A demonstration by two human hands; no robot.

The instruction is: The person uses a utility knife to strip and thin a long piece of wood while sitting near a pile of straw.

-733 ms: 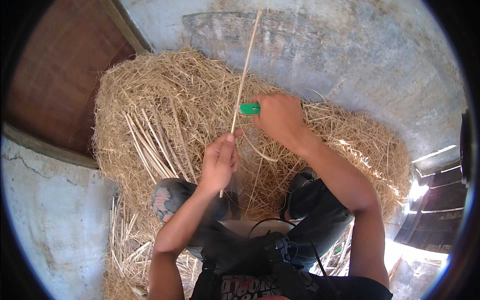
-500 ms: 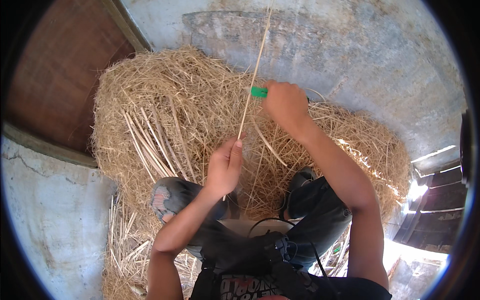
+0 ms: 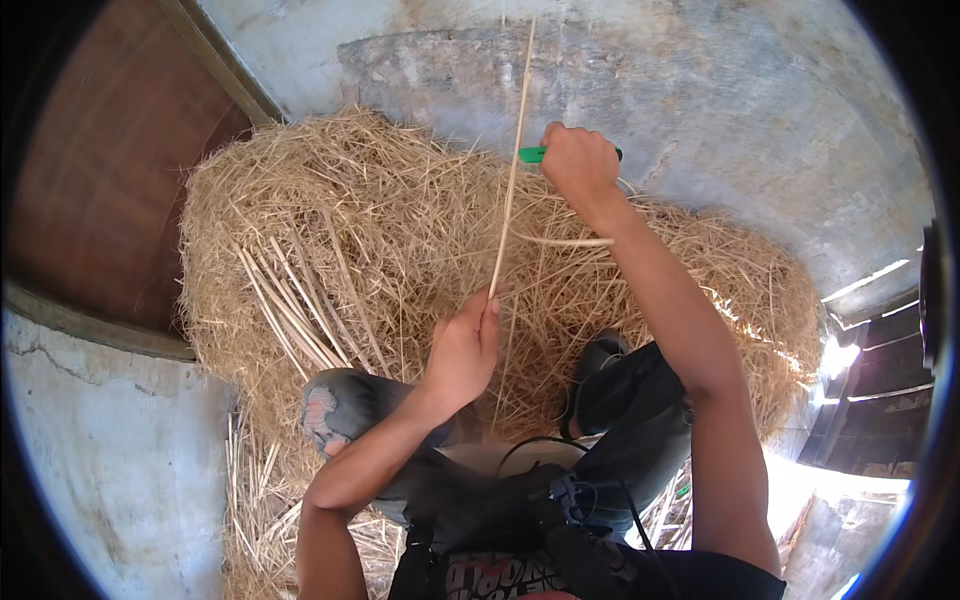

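Up and away along the thin stick, the right hand has moved with the green cutter, while the left hand has shifted a little up and to the right. The thin strip beside the stick now bows out toward the right forearm.

The left hand is closed around the lower part of the stick, thumb along it, with the stick slanting up past the straw to its far end in front of the wall. The right hand is wrapped around the cutter, whose green front end lies right at the stick's right side; its blade is too small to make out.

Below the stick spreads a thick heap of straw. On its left part lie several loose sticks, side by side and pointing away from the left knee, where the dark trousers are torn. A dark shoe rests by the straw on the right. A brown panel stands at the upper left.
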